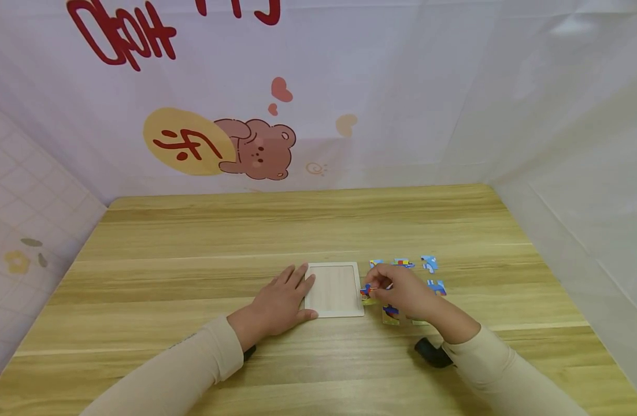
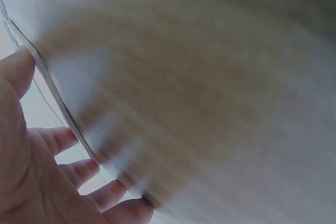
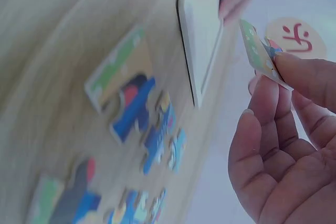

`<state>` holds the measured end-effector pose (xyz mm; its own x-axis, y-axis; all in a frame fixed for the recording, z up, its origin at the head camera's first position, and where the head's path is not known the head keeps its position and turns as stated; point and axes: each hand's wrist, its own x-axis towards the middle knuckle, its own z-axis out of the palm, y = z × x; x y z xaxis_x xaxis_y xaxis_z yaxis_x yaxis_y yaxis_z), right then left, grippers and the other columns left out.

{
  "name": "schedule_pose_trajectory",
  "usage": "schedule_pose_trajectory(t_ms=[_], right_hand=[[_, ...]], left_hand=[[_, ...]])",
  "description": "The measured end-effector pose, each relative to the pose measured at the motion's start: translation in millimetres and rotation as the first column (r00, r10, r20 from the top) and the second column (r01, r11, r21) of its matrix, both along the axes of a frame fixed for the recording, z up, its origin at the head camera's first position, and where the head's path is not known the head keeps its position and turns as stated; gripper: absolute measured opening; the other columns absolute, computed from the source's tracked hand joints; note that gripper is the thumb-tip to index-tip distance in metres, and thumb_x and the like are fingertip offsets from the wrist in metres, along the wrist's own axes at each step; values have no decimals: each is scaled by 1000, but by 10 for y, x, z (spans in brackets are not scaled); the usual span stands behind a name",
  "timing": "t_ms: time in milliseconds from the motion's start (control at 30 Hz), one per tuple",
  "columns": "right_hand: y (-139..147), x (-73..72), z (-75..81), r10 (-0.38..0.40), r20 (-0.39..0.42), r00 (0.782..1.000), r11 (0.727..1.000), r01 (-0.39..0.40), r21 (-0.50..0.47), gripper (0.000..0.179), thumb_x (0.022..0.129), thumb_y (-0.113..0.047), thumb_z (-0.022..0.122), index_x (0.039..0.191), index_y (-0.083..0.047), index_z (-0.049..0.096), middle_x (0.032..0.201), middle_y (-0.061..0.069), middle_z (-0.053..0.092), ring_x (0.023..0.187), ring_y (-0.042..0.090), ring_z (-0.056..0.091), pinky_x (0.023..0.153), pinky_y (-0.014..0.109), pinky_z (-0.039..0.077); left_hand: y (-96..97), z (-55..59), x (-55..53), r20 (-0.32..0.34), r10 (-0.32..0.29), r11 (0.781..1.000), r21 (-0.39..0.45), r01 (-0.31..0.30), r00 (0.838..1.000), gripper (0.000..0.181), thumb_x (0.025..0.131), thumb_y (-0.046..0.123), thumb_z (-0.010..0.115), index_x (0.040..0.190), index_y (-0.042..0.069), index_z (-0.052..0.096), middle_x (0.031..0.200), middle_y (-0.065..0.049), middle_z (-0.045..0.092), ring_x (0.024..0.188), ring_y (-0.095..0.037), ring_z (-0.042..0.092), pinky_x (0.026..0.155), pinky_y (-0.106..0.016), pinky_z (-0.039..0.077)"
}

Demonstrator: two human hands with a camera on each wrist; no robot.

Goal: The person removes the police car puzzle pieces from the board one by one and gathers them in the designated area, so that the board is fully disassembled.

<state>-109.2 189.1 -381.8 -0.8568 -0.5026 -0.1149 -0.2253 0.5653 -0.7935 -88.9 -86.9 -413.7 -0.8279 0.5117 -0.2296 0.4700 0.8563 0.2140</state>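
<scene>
A shallow square wooden puzzle tray (image 1: 331,264) lies on the table with its bare base showing. My left hand (image 1: 282,303) rests along its left edge, fingers spread and fairly straight; in the left wrist view the fingertips (image 2: 113,192) touch the tray's side. Just off the tray's right edge, my right hand (image 1: 409,292) pinches a colourful jigsaw piece (image 3: 257,48) between thumb and fingers, raised above the table and tilted. Several other jigsaw pieces (image 1: 429,263) lie spread to the right of the tray, some partly hidden beneath the right hand.
The pieces lie apart on the wood-grain table (image 1: 193,242), among them one with green and blue parts (image 3: 126,77). A black curved object (image 1: 433,352) is by the right wrist. Behind the table hangs a white printed sheet (image 1: 402,86).
</scene>
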Motion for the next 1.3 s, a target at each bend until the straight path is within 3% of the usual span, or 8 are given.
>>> schedule_pose_trajectory(t_ms=[333,567,967,1300], right_hand=[[329,-25,58,-68,5,998,998,68,2,10,88,-2,67,98,-3,66,86,3,59,78,17,57,66,24,49],[535,-23,107,-111,61,992,994,111,1,15,89,-5,66,102,1,65,89,6,60,81,18,56,66,23,50],[915,-2,35,-103,141,985,995,102,14,14,91,0,61,103,6,62,89,8,62,81,12,60,72,27,54],[1159,19,-30,-107,220,970,994,104,25,16,91,0,60,104,9,61,89,10,62,80,10,60,71,23,52]], left_hand=[[-7,-2,9,-5,-4,1000,-7,4,1000,74,93,53,53,150,8,35,158,-15,23,142,-39,24,112,-49,30],[-8,-2,9,-19,-9,1000,-8,8,1000,74,94,53,52,149,7,36,158,-15,24,142,-39,25,111,-49,30],[-13,0,13,-17,-10,1000,-6,10,1000,75,93,54,52,150,7,35,158,-15,23,142,-39,24,112,-48,29],[-4,-11,4,-15,-1,1000,-22,1,1000,75,93,55,51,150,9,34,159,-13,22,143,-37,23,112,-47,29]])
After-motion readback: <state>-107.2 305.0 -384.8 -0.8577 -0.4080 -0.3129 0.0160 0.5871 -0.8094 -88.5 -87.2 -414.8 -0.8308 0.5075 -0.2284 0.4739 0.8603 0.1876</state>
